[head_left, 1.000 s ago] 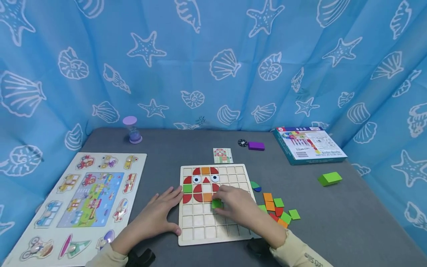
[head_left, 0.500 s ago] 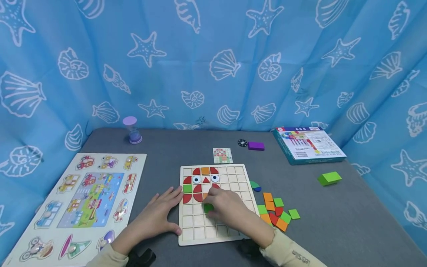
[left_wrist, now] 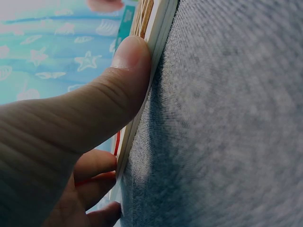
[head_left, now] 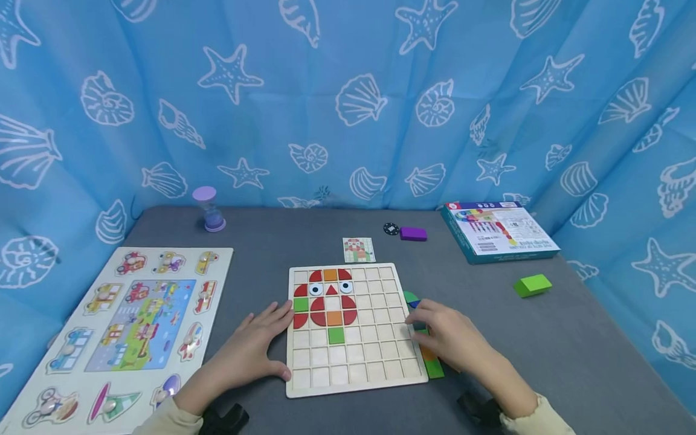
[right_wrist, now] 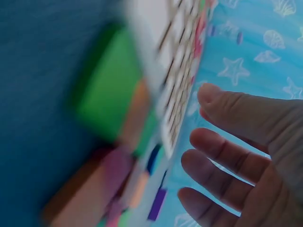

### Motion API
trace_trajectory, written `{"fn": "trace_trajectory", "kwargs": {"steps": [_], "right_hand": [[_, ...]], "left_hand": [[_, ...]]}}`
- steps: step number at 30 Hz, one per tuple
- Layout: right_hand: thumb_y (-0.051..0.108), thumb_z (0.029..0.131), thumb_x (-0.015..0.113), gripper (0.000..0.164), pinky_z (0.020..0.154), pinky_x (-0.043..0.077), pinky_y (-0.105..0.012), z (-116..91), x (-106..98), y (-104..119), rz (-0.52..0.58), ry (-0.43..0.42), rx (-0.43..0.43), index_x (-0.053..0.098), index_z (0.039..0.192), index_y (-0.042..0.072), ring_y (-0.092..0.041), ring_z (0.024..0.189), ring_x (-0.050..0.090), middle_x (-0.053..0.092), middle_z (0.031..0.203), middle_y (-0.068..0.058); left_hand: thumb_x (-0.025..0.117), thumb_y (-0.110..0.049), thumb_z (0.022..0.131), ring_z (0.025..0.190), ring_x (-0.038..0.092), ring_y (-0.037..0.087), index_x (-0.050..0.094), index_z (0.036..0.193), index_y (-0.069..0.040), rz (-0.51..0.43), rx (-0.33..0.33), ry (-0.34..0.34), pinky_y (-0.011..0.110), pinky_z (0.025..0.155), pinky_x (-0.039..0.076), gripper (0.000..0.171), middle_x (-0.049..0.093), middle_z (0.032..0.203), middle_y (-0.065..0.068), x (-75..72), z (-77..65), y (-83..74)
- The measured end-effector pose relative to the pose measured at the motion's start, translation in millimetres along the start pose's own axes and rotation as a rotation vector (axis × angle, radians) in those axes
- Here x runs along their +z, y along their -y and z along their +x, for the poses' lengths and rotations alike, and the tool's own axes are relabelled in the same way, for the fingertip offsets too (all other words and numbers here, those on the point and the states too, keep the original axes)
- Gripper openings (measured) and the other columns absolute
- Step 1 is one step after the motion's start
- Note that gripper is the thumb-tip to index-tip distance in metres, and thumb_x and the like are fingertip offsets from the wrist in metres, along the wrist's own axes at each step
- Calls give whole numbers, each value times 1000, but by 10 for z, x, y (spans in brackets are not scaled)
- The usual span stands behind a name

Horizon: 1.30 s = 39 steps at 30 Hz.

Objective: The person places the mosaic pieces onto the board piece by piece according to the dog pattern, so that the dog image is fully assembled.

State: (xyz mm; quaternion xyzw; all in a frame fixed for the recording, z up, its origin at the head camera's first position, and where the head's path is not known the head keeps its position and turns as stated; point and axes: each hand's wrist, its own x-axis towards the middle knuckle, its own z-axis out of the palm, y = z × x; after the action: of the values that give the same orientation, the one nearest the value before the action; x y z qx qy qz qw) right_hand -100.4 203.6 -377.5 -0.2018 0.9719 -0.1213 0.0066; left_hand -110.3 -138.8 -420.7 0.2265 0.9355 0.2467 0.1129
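A wooden grid board [head_left: 357, 389] lies on the grey table, with red, orange, green and eye tiles set in its upper left part. One green square tile [head_left: 336, 335] sits in a cell just below the orange one. My left hand [head_left: 247, 347] touches the board's left edge with its thumb and fingers extended. My right hand [head_left: 451, 332] hovers at the board's right edge, fingers relaxed and apart, holding nothing. Under and beside it are loose tiles, among them a green tile [head_left: 433, 367], partly hidden by the hand; they look blurred in the right wrist view.
A small pattern card [head_left: 359, 249] lies behind the board. A picture knob puzzle [head_left: 217, 266] is at left, and an hourglass [head_left: 211, 212] behind it. At right are a flat box [head_left: 500, 232] and a green block [head_left: 533, 286]. A purple block [head_left: 413, 234] lies at the back.
My right hand has left a green square tile in the cell below the orange one and moved right, over the loose tiles. My left hand stays at the board's edge. The view shifts slightly.
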Motion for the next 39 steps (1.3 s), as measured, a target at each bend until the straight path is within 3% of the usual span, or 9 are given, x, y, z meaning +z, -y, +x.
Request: {"fn": "trace_trajectory", "kwargs": {"steps": [3, 7, 12, 23, 27, 31, 39], "right_hand": [[19, 70, 73, 19, 55, 38, -21, -78, 21, -97, -4, 30, 32, 67, 88, 21, -5, 64, 43, 54, 83, 11], [19, 69, 74, 20, 59, 42, -23, -115, 68, -163, -45, 18, 21, 66, 88, 22, -4, 70, 45, 54, 84, 11], [18, 69, 75, 19, 59, 43, -23, -86, 98, -198, -90, -18, 13, 67, 86, 21, -5, 72, 45, 55, 83, 9], [19, 67, 76, 22, 62, 43, -25, -39, 90, -227, -110, -3, 10, 66, 87, 20, -8, 79, 44, 55, 92, 8], [20, 68, 74, 23, 63, 45, -27, -11, 57, -86, -90, -55, -4, 65, 89, 20, -8, 79, 49, 57, 88, 9], [24, 69, 73, 23, 67, 48, -26, 60, 81, 191, -55, -82, -104, 65, 91, 19, -5, 81, 52, 58, 87, 10], [30, 72, 72, 25, 70, 47, -21, 229, 268, 743, -5, -4, -320, 68, 94, 18, -4, 79, 51, 59, 87, 9]], "left_hand": [[74, -56, 51, 135, 16, 25, 34, 138, -15, 3, -8, 1, 58, 101, 13, 104, 24, 146, -3, -11, -2, -8], [74, -57, 51, 135, 16, 24, 34, 138, -15, 2, -13, 1, 58, 101, 13, 104, 24, 146, -3, -9, -3, -13], [74, -56, 52, 135, 16, 24, 34, 138, -15, -3, -8, -7, 57, 102, 13, 104, 24, 146, -3, -6, -3, -12], [74, -57, 51, 135, 17, 25, 36, 137, -14, -3, -5, -4, 59, 101, 13, 103, 25, 146, -3, 0, 1, 0], [73, -57, 51, 135, 17, 25, 36, 137, -13, 0, 0, -3, 59, 101, 13, 103, 24, 146, -3, -4, 7, 8], [73, -57, 52, 135, 16, 25, 35, 137, -13, 2, -1, -2, 59, 100, 13, 103, 24, 146, -2, -8, 11, 13], [74, -56, 52, 135, 16, 24, 34, 138, -14, 8, -14, 10, 59, 101, 13, 103, 24, 146, -4, 0, 13, 0]]}}
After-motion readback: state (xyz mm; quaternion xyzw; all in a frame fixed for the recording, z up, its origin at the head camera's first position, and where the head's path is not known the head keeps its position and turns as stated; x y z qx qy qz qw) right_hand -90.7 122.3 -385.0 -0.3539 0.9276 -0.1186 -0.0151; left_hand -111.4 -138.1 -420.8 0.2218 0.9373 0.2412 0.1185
